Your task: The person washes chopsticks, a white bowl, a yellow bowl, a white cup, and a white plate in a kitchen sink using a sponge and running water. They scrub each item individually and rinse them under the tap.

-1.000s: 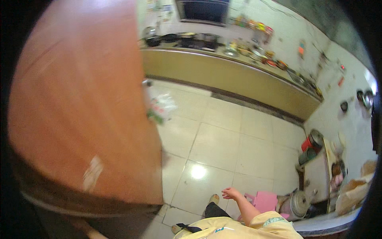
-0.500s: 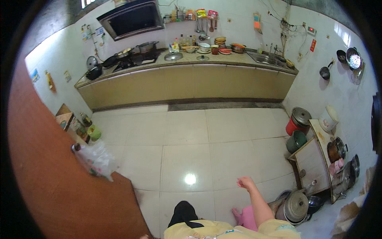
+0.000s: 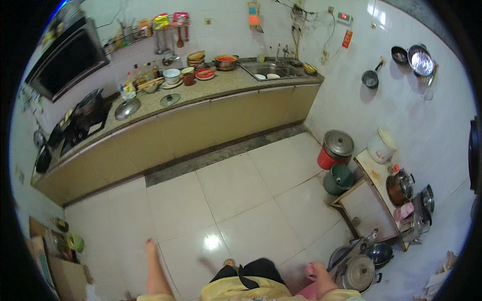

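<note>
Floor (image 3: 226, 205), pale and tiled, lies open between the person (image 3: 241, 290) and the long stone-topped surface (image 3: 216, 87), whose front edge slants from near left to far right. A low white cabinet (image 3: 369, 206) and, past it, a green bucket (image 3: 338, 179) bound that room on the right. At near right, a lidded pot (image 3: 359, 273) sits just right of the right hand (image 3: 315, 270); a pink stool (image 3: 308, 291) partly shows on its near side. That grip looks curled, whether fully together I can't tell. The left hand (image 3: 150, 246) hangs over the floor, its grip too blurred to tell.
</note>
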`<state>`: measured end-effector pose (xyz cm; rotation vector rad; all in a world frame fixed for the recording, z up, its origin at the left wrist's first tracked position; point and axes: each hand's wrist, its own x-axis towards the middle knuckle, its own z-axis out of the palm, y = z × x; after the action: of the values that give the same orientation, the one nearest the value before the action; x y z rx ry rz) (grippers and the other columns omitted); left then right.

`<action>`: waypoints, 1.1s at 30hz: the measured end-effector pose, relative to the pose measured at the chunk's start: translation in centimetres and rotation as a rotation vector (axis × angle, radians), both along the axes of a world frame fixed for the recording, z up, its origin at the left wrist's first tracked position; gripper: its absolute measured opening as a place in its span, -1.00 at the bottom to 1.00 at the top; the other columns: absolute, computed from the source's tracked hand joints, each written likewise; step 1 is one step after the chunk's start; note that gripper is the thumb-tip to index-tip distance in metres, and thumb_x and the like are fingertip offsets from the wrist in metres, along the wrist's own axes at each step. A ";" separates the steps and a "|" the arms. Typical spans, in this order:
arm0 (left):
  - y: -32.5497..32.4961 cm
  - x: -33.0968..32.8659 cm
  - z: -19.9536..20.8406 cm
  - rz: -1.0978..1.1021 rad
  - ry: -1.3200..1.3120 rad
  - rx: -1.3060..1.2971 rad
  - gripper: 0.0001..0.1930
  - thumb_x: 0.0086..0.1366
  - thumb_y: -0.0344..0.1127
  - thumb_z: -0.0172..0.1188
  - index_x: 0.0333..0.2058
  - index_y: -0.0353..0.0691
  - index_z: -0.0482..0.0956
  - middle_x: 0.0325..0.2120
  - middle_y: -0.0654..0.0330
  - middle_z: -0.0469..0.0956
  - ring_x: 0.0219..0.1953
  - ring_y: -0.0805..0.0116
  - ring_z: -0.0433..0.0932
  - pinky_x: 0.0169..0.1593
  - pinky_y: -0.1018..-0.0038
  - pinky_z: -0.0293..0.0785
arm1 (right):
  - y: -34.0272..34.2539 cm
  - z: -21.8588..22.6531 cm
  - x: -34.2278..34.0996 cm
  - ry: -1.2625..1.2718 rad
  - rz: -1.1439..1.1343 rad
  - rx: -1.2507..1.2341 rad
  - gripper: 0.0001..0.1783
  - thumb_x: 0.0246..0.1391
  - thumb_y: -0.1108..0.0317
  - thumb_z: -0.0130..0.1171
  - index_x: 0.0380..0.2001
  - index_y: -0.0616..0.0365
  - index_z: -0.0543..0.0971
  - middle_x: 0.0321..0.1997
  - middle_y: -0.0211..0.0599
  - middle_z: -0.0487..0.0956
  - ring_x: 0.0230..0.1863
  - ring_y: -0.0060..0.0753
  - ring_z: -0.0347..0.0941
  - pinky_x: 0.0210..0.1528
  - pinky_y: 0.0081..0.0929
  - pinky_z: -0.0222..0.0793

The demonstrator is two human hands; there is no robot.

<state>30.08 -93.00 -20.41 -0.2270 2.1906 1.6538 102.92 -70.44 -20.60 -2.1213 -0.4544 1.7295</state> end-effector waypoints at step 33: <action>109.9 6.2 19.8 -1.409 0.440 0.055 -0.73 0.19 -0.23 -0.04 -0.27 -0.31 0.46 -0.43 0.13 0.52 -0.38 0.40 0.49 -0.28 0.49 0.38 | 87.4 19.0 -31.6 -0.322 1.043 0.621 -0.61 -0.07 0.14 0.06 -0.22 0.16 0.47 -0.38 -0.19 0.52 -0.34 -0.33 0.44 -0.29 -0.46 0.32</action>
<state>36.26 16.95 -0.58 1.4508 1.6784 0.8938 71.35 16.94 -1.60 -1.7406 -2.1493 1.2994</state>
